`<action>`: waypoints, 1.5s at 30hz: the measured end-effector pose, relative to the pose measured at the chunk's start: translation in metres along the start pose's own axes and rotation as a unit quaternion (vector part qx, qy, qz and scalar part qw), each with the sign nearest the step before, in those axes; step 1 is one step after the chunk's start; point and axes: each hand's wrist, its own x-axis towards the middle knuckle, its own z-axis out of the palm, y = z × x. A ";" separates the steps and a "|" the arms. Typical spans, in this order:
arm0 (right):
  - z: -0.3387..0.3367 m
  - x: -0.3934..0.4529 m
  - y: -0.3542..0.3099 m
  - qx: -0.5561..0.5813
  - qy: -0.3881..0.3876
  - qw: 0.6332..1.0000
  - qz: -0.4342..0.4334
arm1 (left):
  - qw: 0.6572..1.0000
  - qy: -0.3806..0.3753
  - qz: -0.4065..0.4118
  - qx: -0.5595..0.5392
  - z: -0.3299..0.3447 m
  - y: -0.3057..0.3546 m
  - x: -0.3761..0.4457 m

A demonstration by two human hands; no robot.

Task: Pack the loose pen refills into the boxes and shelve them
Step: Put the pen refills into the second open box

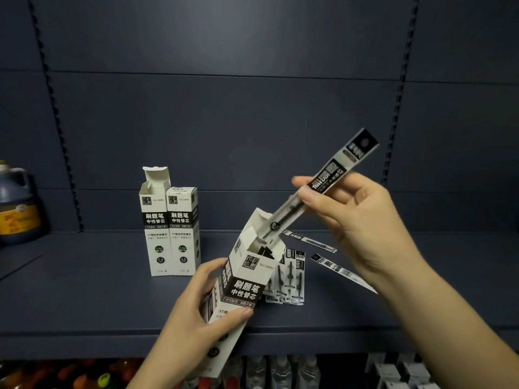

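My left hand [207,307] grips a tall white and black refill box [244,279], tilted, with its top flap open. My right hand [354,220] pinches a packaged pen refill [323,189] at its middle, and the refill's lower tip is inside the box's opening. Behind the held box, several loose refills [289,279] lie in a pile on the dark shelf [112,304]. Two more loose refills [337,268] lie to the right of the pile. Two matching boxes stand upright further back: one with its flap open [154,220], one closed [184,228].
A large dark bottle with a yellow label [16,206] stands at the shelf's far left. The shelf's back panel and slotted uprights [393,108] rise behind. Below the shelf's front edge are bottles [266,372] and small packs [398,372].
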 end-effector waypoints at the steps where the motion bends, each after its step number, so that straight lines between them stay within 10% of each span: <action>1: 0.000 0.000 0.003 -0.032 0.009 0.999 -0.010 | 1.000 -0.003 0.003 -0.001 0.000 -0.001 0.000; 27: 0.009 -0.019 0.023 -0.376 -0.077 0.915 -0.122 | 0.999 0.000 0.022 -0.037 0.002 -0.005 0.004; 45: 0.015 -0.036 0.034 -0.511 -0.282 0.812 0.009 | 0.998 -0.012 0.031 -0.044 0.005 -0.007 -0.001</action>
